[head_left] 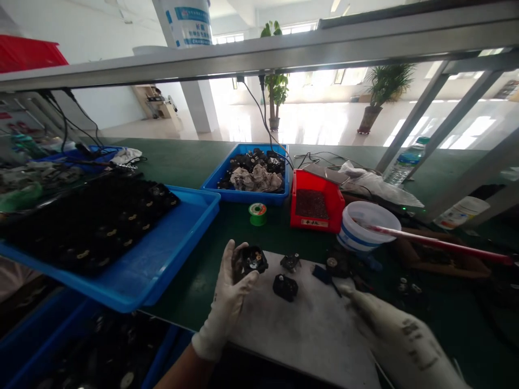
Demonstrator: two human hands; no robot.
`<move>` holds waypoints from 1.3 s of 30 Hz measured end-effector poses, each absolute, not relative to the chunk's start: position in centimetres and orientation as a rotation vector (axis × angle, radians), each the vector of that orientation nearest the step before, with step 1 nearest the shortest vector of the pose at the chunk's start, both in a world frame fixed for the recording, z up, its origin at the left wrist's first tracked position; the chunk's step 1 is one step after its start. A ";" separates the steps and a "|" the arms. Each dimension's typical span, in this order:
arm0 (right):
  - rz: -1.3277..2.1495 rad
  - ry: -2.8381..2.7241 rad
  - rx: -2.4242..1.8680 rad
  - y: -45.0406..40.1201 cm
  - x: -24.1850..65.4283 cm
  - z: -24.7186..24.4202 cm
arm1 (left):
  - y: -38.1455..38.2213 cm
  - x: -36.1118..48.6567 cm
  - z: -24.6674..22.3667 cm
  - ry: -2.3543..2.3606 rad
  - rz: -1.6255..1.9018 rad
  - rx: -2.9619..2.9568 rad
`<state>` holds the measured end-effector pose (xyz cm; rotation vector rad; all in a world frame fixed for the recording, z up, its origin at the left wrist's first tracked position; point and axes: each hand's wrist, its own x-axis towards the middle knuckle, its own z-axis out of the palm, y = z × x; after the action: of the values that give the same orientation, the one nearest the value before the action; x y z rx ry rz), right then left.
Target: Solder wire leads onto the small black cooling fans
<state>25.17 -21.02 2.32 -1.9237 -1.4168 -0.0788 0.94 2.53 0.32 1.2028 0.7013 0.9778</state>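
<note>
A black plastic housing (252, 261) with small brass-coloured and silvery parts inside sits in my gloved left hand (235, 286), fingers and thumb wrapped round its sides. On the pale grey board (308, 329) to its right lie two more small black parts, one black housing (285, 287) and one black mechanism (290, 262). My gloved right hand (389, 324) is over the right side of the board, smeared by motion. Close to its fingertips is a dark blue piece (321, 274) with a thin dark stick. Whether the fingers grip the stick cannot be made out.
A large blue tray (182, 227) with black parts is at left. Behind stand a blue bin (208, 181), a green solder spool (258, 214), a red bin (336, 208) of small pieces and a white bucket (359, 237) under a red-white rod (441, 244). A shelf (259, 56) spans above.
</note>
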 end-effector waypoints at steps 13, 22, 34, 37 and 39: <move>-0.084 -1.909 -1.928 -11.9 19.9 -2.0 | 0.5 0.9 -0.9 0.603 0.700 1.034; 0.058 -1.491 -1.840 -13.6 19.3 2.3 | 1.6 -0.8 -0.1 0.524 0.750 1.342; 0.640 -1.469 -2.174 -9.2 15.7 9.6 | 2.1 -3.7 2.1 0.219 0.494 1.738; 0.736 -1.453 -2.321 -8.8 15.0 10.3 | 2.3 -4.1 2.2 0.191 0.484 1.705; 0.806 -1.430 -2.352 -8.9 14.8 10.6 | 2.5 -4.2 2.4 0.177 0.464 1.675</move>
<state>14.77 -8.88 10.63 -2.3524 -1.4304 0.8063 -4.25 2.48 2.42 1.6746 0.1774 0.4635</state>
